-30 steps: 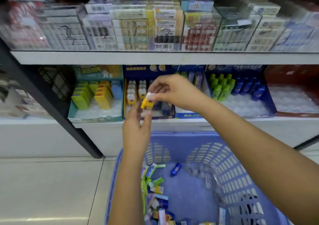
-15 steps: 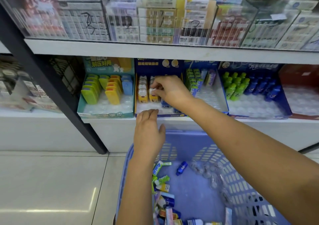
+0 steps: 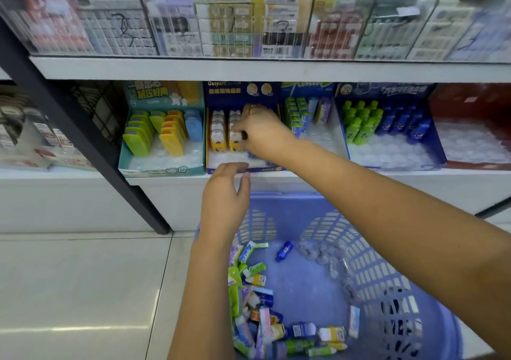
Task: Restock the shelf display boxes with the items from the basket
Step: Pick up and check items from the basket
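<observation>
My right hand point(image 3: 260, 131) reaches into the dark blue display box point(image 3: 237, 169) on the lower shelf and pinches a small yellow and white item point(image 3: 235, 138) at the front of the second row. My left hand point(image 3: 225, 196) hovers below the box's front edge, fingers loosely bent, holding nothing. A blue plastic basket point(image 3: 387, 276) sits on the floor under my arms. Several small items point(image 3: 257, 304) lie heaped at its left side, and a single blue bottle point(image 3: 284, 250) lies apart.
A teal box point(image 3: 160, 170) of green and yellow cases stands to the left. Boxes with green packs point(image 3: 297, 119) and green and blue bottles point(image 3: 384, 122) stand to the right. A black post point(image 3: 83, 138) slants at left. Clear bins of packets fill the upper shelf.
My right hand carried the yellow item from in front of the shelf into the dark blue box and set it in its row. My left hand let go and dropped below the box.
</observation>
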A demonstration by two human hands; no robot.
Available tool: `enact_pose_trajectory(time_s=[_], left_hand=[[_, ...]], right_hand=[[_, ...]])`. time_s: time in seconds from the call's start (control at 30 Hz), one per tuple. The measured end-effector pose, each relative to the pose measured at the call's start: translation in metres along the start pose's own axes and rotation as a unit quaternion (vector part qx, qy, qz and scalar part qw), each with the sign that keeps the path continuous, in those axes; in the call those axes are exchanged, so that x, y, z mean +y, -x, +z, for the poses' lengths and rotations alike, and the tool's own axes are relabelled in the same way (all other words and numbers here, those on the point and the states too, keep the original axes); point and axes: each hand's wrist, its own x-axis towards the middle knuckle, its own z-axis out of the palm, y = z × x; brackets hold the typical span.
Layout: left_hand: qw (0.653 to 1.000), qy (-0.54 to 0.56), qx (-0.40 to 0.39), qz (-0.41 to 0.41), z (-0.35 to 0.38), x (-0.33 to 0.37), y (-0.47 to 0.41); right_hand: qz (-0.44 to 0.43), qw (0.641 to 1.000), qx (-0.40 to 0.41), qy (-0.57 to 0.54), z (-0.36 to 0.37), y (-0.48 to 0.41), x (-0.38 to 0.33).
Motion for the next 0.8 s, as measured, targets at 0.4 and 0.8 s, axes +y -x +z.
enact_pose_trajectory(time_s=[0.4,0.8], left_hand=[[0.877,-0.199,-0.410,-0.154,0.090,-0.059,0.057],[0.823,-0.328,-0.440,-0.147,0.138,-0.111,0.109]], right_hand=[[0.114,0.934,-0.313,-0.132,0.164,0.182,0.082],[0.086,0.936,-0.249,-0.233,0.266,0.142,0.055]])
